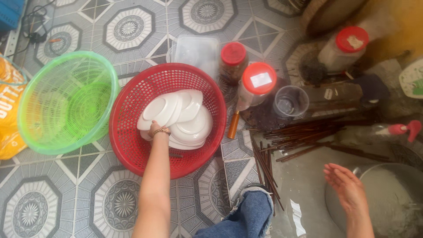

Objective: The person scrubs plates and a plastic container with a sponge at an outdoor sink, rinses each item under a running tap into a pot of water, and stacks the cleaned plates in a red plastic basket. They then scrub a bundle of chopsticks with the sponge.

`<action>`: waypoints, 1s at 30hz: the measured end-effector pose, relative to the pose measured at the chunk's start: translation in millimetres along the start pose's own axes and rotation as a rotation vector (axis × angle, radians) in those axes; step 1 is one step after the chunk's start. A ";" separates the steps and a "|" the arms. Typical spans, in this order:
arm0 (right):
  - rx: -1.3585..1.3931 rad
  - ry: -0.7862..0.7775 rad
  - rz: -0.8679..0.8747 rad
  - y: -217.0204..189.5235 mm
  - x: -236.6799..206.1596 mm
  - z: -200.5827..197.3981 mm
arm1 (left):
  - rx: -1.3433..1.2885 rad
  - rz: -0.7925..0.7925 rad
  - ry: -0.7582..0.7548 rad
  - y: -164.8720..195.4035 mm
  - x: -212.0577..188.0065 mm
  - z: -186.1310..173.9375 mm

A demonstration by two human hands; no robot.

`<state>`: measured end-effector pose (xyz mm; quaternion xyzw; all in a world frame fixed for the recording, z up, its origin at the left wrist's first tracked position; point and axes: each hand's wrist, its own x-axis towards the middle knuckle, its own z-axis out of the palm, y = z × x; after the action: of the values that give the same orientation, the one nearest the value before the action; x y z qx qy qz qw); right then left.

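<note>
My left hand point(157, 129) reaches into a red plastic basket point(128, 145) and rests on a stack of white plates point(185, 117); its fingers are hidden under the plates' edge, and a bracelet sits at the wrist. My right hand point(346, 185) hovers flat with its fingers together and nothing in it, beside a metal basin point(396, 207) of cloudy water at the lower right. A pile of dark brown chopsticks point(304, 139) lies on the wet floor between the basket and the basin.
An empty green basket point(66, 101) sits left of the red one, next to a yellow bag point(8, 110). Behind are red-lidded jars point(257, 83), a clear cup point(291, 102), a clear plastic box point(196, 50) and a spray bottle point(396, 130). My denim-clad knee point(249, 216) is at the bottom.
</note>
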<state>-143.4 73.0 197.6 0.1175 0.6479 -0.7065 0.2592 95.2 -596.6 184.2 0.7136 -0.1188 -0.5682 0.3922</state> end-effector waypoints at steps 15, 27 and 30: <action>-0.399 0.904 0.007 95.7 -82.5 -243.1 | 0.386 -0.029 -0.587 -29.1 -40.3 -29.9; -0.550 0.771 0.355 126.8 -41.0 -216.1 | 0.782 -0.084 -1.370 -211.0 -330.2 -26.0; -0.374 0.676 0.336 124.4 -32.8 -212.1 | 0.913 -0.100 -1.452 -226.0 -369.1 -30.4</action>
<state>-87.5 283.8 79.5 0.3979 0.7853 -0.4464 0.1604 -60.2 -206.5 293.5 0.2655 -0.5257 -0.7973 -0.1322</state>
